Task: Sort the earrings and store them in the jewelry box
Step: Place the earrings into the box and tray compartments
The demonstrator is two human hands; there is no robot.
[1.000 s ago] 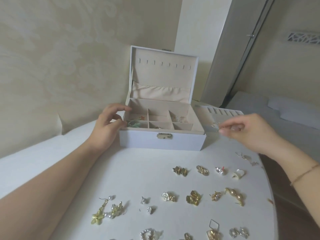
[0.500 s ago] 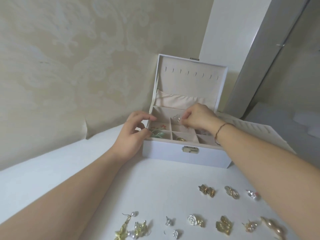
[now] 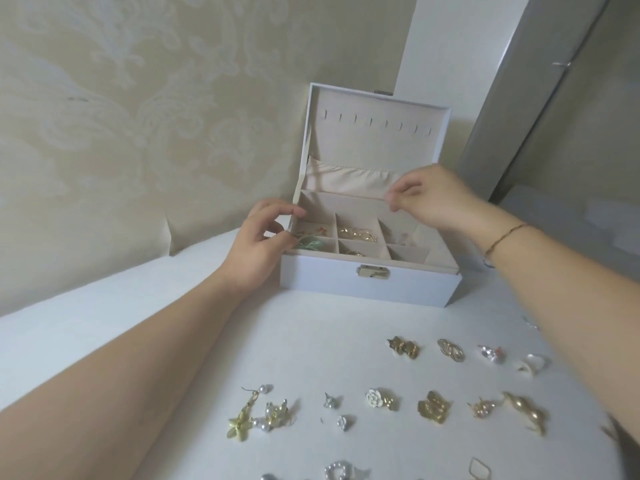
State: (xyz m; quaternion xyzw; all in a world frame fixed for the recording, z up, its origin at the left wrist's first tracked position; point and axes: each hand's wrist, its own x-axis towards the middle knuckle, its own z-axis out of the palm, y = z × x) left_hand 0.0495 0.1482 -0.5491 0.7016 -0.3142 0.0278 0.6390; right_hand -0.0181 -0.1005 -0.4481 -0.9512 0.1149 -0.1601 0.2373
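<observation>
The white jewelry box (image 3: 329,282) stands open at the back of the white table (image 3: 173,306), lid upright. My left hand (image 3: 256,244) grips its left front corner, thumb on the left wall. My right hand (image 3: 433,199) hovers over the back of the box with fingers loosely curled and nothing visible in them. Gold earrings (image 3: 356,233) lie in the middle back compartment, and a green piece (image 3: 308,242) lies at the front left. Several earrings are spread on the table nearer me, among them a gold pair (image 3: 403,347), silver hoops (image 3: 450,349) and a yellow flower dangle (image 3: 242,415).
A patterned beige wall rises right behind the box. To the right stands a grey door (image 3: 519,116). The table's right edge runs under my right forearm, with dark floor (image 3: 623,441) beyond it.
My right hand came from the right, dipped into the box's compartments, and has now lifted up and back. My left hand has stayed on the box's left corner. The view shifted.
</observation>
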